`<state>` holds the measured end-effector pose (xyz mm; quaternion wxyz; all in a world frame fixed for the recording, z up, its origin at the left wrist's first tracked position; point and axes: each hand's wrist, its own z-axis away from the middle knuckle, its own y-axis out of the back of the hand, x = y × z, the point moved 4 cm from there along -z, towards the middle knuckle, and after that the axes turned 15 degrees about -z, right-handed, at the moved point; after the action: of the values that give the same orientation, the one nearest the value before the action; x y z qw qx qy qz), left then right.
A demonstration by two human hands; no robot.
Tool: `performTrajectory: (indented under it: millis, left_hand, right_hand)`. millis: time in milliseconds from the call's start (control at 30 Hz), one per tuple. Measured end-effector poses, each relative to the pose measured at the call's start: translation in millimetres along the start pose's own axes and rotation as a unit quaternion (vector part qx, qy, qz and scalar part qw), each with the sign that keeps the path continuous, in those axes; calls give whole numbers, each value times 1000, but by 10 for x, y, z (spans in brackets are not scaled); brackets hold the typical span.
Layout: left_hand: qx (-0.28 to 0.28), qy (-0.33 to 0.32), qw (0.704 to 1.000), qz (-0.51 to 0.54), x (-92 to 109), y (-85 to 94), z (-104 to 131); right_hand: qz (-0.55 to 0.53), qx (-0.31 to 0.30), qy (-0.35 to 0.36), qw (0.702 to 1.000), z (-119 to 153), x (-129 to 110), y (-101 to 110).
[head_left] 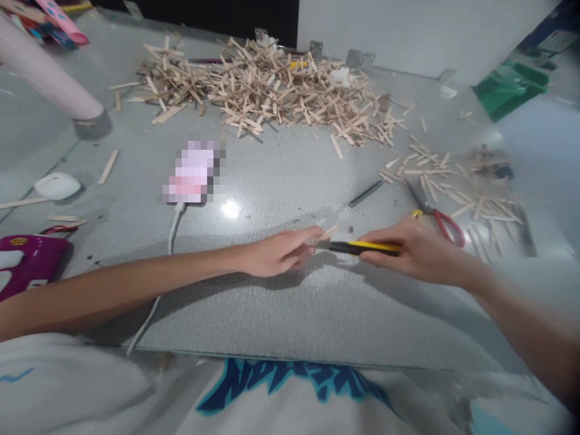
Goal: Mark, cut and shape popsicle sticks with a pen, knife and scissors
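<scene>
Wooden stick (332,231), small and pale, pokes out from the fingertips of the left hand (278,252), which pinches it between thumb and fingers just above the middle of the grey table (267,320). The right hand (414,249) is closed around the yellow and black handle of a craft knife (362,247). Its blade points left and reaches the left fingertips, right beside the stick; whether it touches the wood is too blurred to tell.

Beyond the hands, a large heap of wood pieces (272,90) spreads along the far side of the table. Looser wood strips (489,208) lie at the right, and near them are scissors (446,226) with red handles, open blades pointing away. A slim dark rod (367,193) lies between the scissors and the phone (193,172), whose screen is pixelated. A white cable (172,229) runs from the phone and passes under the left forearm to the near edge. Farther left are a white mouse (58,186), a magenta case (34,263) partly behind the forearm, and a pale pink tube (49,72). A green bin (512,90) stands past the table's far right.
</scene>
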<state>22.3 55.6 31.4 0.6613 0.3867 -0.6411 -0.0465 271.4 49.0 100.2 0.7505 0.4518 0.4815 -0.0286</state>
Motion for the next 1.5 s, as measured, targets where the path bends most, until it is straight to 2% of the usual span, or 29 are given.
performTrajectory:
  millis: [100, 267, 367, 467, 633, 733, 867, 1067, 1333, 1500]
  left_hand:
    - [-6, 17, 999, 26, 13, 13, -5]
    - [22, 76, 995, 68, -19, 9, 1]
    - [30, 81, 992, 90, -16, 1, 9]
    - [39, 77, 989, 121, -1, 9, 20]
    - [52, 89, 975, 197, -14, 25, 36]
    - [78, 105, 964, 231, -47, 37, 37]
    - [114, 112, 962, 221, -66, 42, 19]
    - [138, 113, 962, 206, -113, -2, 9]
    - [141, 92, 981, 98, -49, -41, 49]
    - [149, 76, 984, 66, 8, -61, 46]
  right_hand:
    - [-29, -13, -2, 999, -35, 67, -61]
    - [15, 67, -23, 997, 126, 116, 114]
    - [22, 111, -34, 993, 252, 142, 248]
    - [6, 154, -46, 987, 320, 174, 280]
    - [-101, 194, -80, 973, 355, 218, 90]
    - [-171, 211, -72, 960, 367, 211, -14]
    - [-148, 210, -66, 964, 354, 164, -60]
    - [-140, 222, -69, 962, 329, 22, -161]
    - [-94, 234, -56, 966, 300, -172, -518]
    - [-77, 232, -43, 969, 221, -222, -583]
